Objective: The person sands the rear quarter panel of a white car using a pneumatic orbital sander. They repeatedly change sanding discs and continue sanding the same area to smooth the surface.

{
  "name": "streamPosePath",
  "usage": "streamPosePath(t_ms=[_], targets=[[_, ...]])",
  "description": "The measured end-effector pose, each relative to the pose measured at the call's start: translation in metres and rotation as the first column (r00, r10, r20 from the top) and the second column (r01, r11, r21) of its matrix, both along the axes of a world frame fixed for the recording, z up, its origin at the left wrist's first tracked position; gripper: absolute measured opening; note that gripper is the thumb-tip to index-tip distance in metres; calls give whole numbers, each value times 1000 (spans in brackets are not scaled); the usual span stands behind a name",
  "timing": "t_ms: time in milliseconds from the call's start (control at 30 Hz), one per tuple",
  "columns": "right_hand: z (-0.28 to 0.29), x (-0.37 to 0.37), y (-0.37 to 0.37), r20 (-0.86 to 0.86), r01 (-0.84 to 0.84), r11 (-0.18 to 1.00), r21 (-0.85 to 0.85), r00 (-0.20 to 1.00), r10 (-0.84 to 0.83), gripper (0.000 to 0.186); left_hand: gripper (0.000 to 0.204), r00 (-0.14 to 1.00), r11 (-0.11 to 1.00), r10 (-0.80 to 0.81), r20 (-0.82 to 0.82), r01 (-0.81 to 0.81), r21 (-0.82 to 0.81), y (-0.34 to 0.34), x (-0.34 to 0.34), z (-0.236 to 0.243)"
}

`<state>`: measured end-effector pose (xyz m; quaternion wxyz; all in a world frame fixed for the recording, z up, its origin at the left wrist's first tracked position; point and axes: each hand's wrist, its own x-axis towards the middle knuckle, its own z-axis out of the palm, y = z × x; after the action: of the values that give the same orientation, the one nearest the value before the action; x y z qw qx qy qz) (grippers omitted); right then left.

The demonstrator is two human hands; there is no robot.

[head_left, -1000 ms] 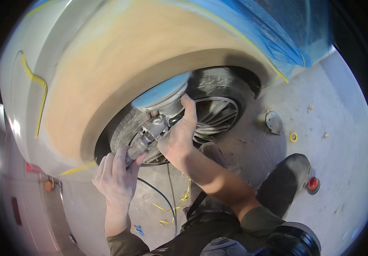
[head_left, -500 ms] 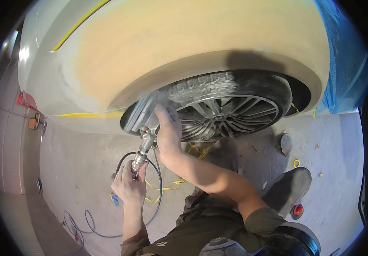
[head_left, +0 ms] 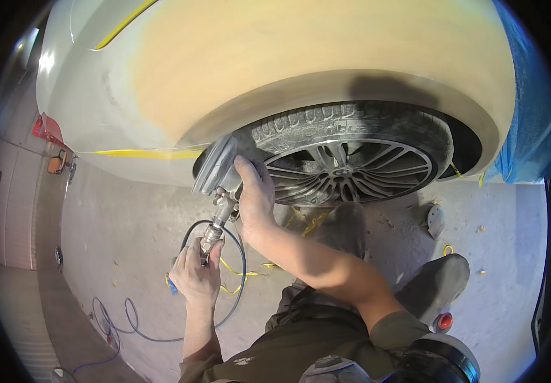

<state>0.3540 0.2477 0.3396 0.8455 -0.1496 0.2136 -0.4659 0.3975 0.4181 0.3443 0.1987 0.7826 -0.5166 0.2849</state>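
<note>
My right hand [head_left: 256, 198] is closed round the head of a pneumatic sander [head_left: 216, 165], whose flat round pad stands steeply on edge at the left of the wheel arch, against or very near the body's lower edge. My left hand [head_left: 195, 271] grips the silver air fitting [head_left: 211, 235] at the handle's lower end, where a dark hose runs off. Behind the sander are a dusty tyre [head_left: 307, 121] and spoked wheel [head_left: 377, 163]. The car body [head_left: 326, 45] carries a broad sanded beige patch, with yellow tape [head_left: 135, 153] along its lower left.
Blue plastic sheeting [head_left: 530, 108] covers the car at right. On the concrete floor [head_left: 122, 217] are looped hose [head_left: 132, 316], tape scraps [head_left: 237, 273], a grey disc [head_left: 435, 222], a tape ring [head_left: 448, 249] and a red item [head_left: 444, 322]. My legs [head_left: 431, 281] are below the wheel.
My view has turned, showing more wheel and floor. The sander's pad has gone from blue face upward to steeply on edge, lower and left of the wheel. Both hands still grip it.
</note>
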Motion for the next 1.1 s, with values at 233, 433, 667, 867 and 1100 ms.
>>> streamPosePath(t_ms=[233,433,667,867,1100], targets=[[23,-32,-6,271,-79,995,58,961,60,39,37,979,992,-114,170,123,-40,-16,-13,34],[48,-106,-49,601,30,991,132,793,-104,53,39,858,925,-368,357,377,48,-79,-62,93],[23,-233,-103,659,258,881,396,588,-468,49,39,648,746,-661,379,619,245,-166,-177,113],[-80,-345,-157,513,577,655,488,417,-750,47,34,469,494,-865,177,734,465,-274,-287,57],[-178,-421,-121,285,774,477,417,386,-877,51,39,371,218,-913,-171,796,564,-279,-319,-34]])
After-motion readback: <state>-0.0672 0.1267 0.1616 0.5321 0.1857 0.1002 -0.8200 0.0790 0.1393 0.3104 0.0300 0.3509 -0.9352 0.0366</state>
